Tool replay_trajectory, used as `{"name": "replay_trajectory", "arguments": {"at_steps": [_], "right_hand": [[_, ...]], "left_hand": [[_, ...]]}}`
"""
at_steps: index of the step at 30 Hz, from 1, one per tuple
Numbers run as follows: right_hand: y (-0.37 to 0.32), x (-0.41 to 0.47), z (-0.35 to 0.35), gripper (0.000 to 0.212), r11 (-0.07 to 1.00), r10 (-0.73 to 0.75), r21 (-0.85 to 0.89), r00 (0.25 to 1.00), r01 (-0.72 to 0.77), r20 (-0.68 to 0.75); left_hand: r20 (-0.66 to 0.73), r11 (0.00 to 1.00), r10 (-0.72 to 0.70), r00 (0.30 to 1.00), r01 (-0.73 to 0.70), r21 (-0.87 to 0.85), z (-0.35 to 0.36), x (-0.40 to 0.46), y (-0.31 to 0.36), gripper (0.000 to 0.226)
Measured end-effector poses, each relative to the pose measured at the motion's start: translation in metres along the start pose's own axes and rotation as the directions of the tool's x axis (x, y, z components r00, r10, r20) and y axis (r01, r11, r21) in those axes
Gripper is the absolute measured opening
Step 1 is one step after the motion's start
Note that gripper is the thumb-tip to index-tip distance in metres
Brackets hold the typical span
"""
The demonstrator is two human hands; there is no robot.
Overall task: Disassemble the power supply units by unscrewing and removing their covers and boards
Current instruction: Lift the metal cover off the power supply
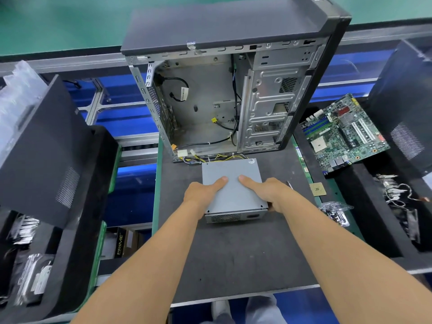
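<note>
Head view: one grey power supply unit [230, 183] on dark mat [233, 253], before one open PC case [222, 90]. Left hand [201, 190] and right hand [268, 190] grip its sides, thumbs on top. One motherboard [343, 134] right.

Fingers of the left hand [203, 191] and right hand [264, 192] vanish behind the power supply unit's [232, 188] sides, while the frame's edge crops the blurred clear plastic bags [16, 94] at left.
</note>
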State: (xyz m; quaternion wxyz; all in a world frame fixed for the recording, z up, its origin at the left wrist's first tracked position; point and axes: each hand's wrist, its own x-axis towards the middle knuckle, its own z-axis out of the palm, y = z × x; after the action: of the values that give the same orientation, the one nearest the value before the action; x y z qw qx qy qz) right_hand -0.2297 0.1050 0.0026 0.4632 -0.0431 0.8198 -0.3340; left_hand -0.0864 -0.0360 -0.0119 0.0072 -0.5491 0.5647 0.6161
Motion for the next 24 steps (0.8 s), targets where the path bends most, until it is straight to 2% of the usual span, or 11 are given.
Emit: {"name": "replay_trajectory", "arguments": {"at_steps": [2,4,7,9,11,14,16,19,24], "right_hand": [[0.000,0.000,-0.003,0.075,1.000,0.018,0.023,0.999,-0.019,0.028],[-0.003,0.002,-0.006,0.095,0.996,0.032,0.088,0.999,-0.035,0.031],[-0.017,0.007,-0.011,0.134,0.994,0.036,0.109,0.999,-0.033,-0.030],[-0.025,0.010,-0.010,0.139,0.991,0.029,0.134,0.999,-0.026,-0.023],[-0.029,0.014,-0.006,0.129,0.990,0.027,0.139,1.000,-0.026,-0.005],[-0.029,0.018,-0.002,0.092,0.986,-0.005,0.168,1.000,0.008,-0.018],[-0.029,0.021,-0.003,0.074,0.984,-0.016,0.175,0.999,0.021,-0.031],[-0.031,0.022,-0.003,0.063,0.987,-0.020,0.156,0.999,0.028,-0.048],[-0.034,0.023,-0.006,0.056,0.995,-0.010,0.100,0.999,0.015,-0.054]], "left_hand": [[0.005,0.999,0.013,1.000,-0.013,0.034,0.000,-0.001,0.001,0.061],[0.003,0.999,0.021,1.000,-0.021,0.036,-0.001,-0.001,0.001,0.066],[-0.023,0.997,0.014,1.000,-0.016,-0.080,-0.001,0.003,0.002,0.084],[-0.043,0.991,0.014,0.999,-0.020,-0.129,0.001,0.006,0.007,0.085],[-0.042,0.991,0.017,0.999,-0.023,-0.131,0.004,0.009,0.015,0.083],[-0.036,0.986,0.000,0.999,-0.006,-0.164,0.005,0.014,0.021,0.078],[-0.007,0.985,-0.012,1.000,0.010,-0.172,0.003,0.019,0.023,0.067],[0.015,0.985,-0.018,1.000,0.021,-0.172,0.002,0.020,0.026,0.053],[0.005,0.991,-0.012,1.000,0.013,-0.130,0.000,0.020,0.034,0.053]]}}
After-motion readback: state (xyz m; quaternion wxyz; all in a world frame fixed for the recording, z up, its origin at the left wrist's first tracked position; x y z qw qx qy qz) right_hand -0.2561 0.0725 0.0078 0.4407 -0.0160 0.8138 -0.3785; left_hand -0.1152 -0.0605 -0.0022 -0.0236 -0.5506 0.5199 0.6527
